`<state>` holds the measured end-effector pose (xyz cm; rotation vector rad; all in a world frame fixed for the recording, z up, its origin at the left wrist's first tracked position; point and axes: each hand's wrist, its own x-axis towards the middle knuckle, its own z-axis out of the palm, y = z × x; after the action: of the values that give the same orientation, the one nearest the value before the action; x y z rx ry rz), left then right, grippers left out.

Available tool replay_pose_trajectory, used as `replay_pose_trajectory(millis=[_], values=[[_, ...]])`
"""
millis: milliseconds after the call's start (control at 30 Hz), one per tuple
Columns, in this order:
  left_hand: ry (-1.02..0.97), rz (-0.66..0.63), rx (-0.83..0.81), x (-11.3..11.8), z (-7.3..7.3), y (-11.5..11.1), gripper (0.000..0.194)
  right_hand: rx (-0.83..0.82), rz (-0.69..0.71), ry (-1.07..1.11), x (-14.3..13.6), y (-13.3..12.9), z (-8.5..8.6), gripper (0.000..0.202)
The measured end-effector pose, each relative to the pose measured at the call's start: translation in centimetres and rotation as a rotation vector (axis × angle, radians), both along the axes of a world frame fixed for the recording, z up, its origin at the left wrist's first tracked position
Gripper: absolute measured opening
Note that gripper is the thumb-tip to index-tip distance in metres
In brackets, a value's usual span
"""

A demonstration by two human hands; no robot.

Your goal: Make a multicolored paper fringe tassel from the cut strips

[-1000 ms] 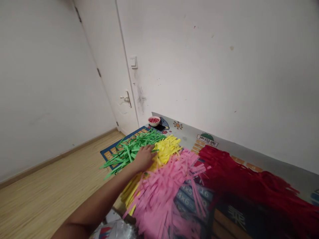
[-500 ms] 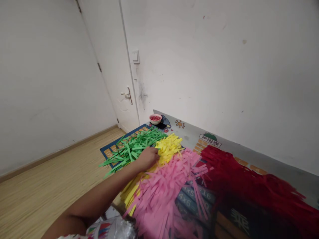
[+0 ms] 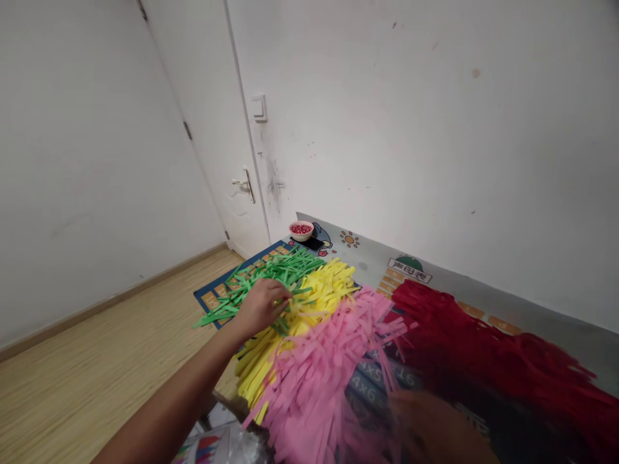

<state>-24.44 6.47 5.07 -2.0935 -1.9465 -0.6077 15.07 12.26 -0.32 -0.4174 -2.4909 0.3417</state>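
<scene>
My left hand (image 3: 264,304) is over the border between the green strips (image 3: 242,293) and the yellow strips (image 3: 322,290). Its fingertips are pinched on green strips, which stick out past them. A large heap of pink strips (image 3: 314,380) lies to the right of the yellow ones. Low in the view, my right hand (image 3: 435,425) is dark and smeared by motion beside the pink heap; its fingers cannot be made out. Dark red strips (image 3: 464,335) spread across the right side.
At the table's far corner a bowl of red pieces (image 3: 301,231) stands by a black phone (image 3: 312,243). The printed mat (image 3: 370,254) meets the wall. A plastic bag (image 3: 227,444) is below the near edge. A door (image 3: 213,129) is at the left.
My left hand has moved left from the yellow strips towards the green ones, and green strips now show at its fingertips. My right hand has come into view at the bottom.
</scene>
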Motion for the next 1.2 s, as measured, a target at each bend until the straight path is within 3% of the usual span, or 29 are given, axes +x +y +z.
replay_pose_trajectory(millis=[100, 267, 433, 667, 933, 1000, 1133, 1200], values=[[-0.012, -0.002, 0.03, -0.5, 0.1, -1.7, 0.016, -0.04, 0.066, -0.051, -4.3, 0.5, 0.6, 0.02], [-0.07, 0.096, 0.133, -1.7, -0.3, -2.9, 0.024, -0.391, -0.018, 0.009, -12.2, 1.5, 1.1, 0.021], [-0.122, 0.188, 0.214, -2.7, -0.7, -3.5, 0.028, -0.73, -0.047, 0.105, -17.8, 3.6, -0.2, 0.016], [-0.184, 0.272, 0.23, -4.0, -1.0, -4.1, 0.028, -1.002, -0.165, 0.161, -20.6, 5.0, -2.0, 0.017], [-0.214, 0.325, 0.233, -4.5, -2.1, -4.4, 0.028, -1.27, -0.08, 0.223, -21.9, 3.9, -2.2, 0.016], [-0.209, 0.298, 0.156, -4.5, -2.3, -5.2, 0.025, -1.291, -0.051, 0.259, -22.2, 3.9, -2.5, 0.015], [-0.206, 0.143, -0.371, -4.0, -1.9, -7.2, 0.017, -1.314, -0.005, 0.294, -22.6, 3.9, -2.9, 0.018], [-0.249, 0.129, -0.437, -3.3, -1.3, -7.3, 0.014, -1.34, 0.055, 0.278, -22.7, 3.8, -3.0, 0.03]])
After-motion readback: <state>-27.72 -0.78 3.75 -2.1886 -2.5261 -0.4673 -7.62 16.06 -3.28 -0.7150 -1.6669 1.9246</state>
